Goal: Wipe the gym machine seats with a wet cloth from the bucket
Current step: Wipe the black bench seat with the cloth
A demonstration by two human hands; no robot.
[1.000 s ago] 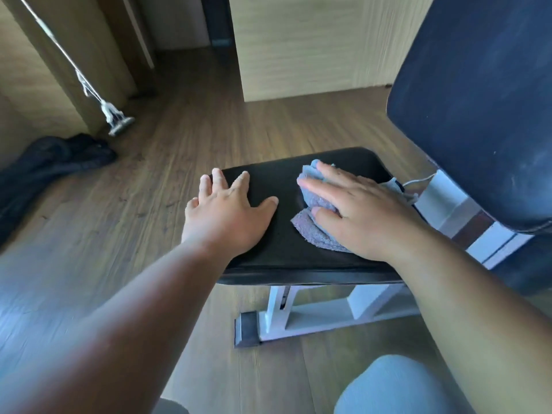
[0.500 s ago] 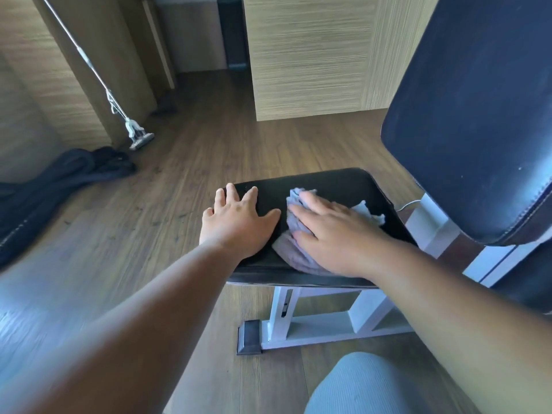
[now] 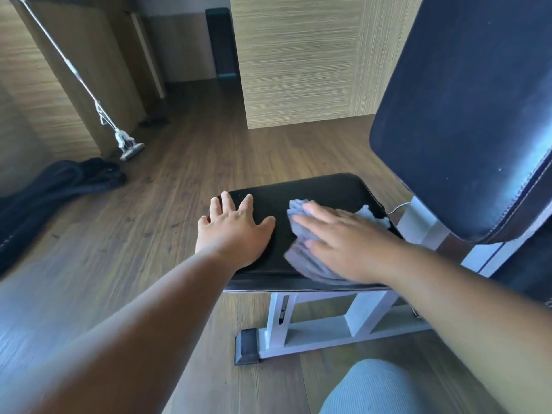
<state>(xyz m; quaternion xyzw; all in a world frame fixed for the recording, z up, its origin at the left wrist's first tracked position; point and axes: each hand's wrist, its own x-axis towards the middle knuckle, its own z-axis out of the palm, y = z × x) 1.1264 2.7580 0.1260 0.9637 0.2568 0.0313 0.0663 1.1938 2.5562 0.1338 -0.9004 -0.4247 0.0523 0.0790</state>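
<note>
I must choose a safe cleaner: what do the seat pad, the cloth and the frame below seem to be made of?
Seat pad: probably vinyl or leather, black, smooth, with a slight sheen. Cloth: looks like terry or microfibre, grey-blue, with a fuzzy pile. Frame: likely painted metal, white, with flat square bars.

Left arm: extended forward from the lower left, bare. Left hand [image 3: 236,231]: palm down, flat, fingers [image 3: 228,201] straight and slightly spread, thumb angled out to the right. Right arm: extended forward from the lower right, bare. Right hand [image 3: 343,245]: palm down, fingers straight and pointing left, blurred, pressing flat. Hands side by side, near, not touching.
</note>
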